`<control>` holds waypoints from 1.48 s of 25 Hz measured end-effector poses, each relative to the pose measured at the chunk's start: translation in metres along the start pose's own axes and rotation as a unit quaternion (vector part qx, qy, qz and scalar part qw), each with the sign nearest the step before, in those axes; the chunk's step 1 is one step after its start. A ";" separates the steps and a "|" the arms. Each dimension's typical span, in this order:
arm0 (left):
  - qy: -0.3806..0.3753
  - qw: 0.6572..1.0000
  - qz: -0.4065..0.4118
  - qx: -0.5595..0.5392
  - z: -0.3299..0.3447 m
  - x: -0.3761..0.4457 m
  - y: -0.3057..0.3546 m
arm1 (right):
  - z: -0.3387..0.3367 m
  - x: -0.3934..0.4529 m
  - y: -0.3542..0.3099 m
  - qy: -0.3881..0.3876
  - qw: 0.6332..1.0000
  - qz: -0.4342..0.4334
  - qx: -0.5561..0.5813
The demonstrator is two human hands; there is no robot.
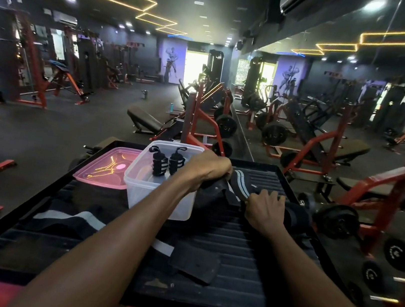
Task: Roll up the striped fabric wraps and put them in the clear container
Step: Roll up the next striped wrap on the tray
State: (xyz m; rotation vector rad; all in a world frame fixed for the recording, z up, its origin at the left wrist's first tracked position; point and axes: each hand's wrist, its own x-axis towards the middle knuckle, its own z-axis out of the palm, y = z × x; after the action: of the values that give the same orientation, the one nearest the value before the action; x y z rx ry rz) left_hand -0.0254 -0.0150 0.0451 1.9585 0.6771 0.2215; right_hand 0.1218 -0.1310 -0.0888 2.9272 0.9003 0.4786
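Both hands hold one striped wrap (239,182): left hand (207,167) fingers curl over it, right hand (265,210) fingers pinch its edge. The clear container (160,199) sits just left of the left fingers.

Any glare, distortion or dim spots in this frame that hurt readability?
Head view: wide-angle bending at the edges; ceiling lights reflect as glare on the pink lid; the dark wrap between left hand and right hand blends into the black tray.
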 end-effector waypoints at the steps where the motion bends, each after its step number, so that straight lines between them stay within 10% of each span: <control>1: 0.000 1.000 -0.004 -0.031 -0.004 -0.002 0.002 | -0.001 0.001 0.000 0.000 1.000 -0.006 0.001; 10: 0.007 0.948 -0.009 -0.319 0.007 -0.005 -0.014 | -0.026 0.004 -0.017 -0.137 0.929 0.003 0.343; 13: -0.002 0.914 -0.008 -0.405 0.008 -0.012 -0.018 | -0.028 0.001 -0.017 -0.333 0.774 0.132 0.523; 19: -0.134 0.921 -0.022 -0.366 0.011 -0.021 -0.037 | -0.037 0.006 -0.025 -0.135 0.508 0.233 0.819; 25: -0.114 0.936 -0.104 -0.315 0.014 0.004 -0.054 | -0.046 -0.002 -0.018 -0.192 0.485 0.241 0.818; 37: 0.032 0.999 0.007 0.027 0.060 0.042 -0.056 | -0.037 -0.003 -0.019 -0.176 0.610 0.214 0.743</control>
State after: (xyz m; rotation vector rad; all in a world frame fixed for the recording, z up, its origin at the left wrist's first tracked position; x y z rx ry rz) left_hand 0.0148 -0.0188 -0.0376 2.0152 0.7186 0.2781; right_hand 0.0983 -0.1186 -0.0573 4.2293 0.5354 -1.7585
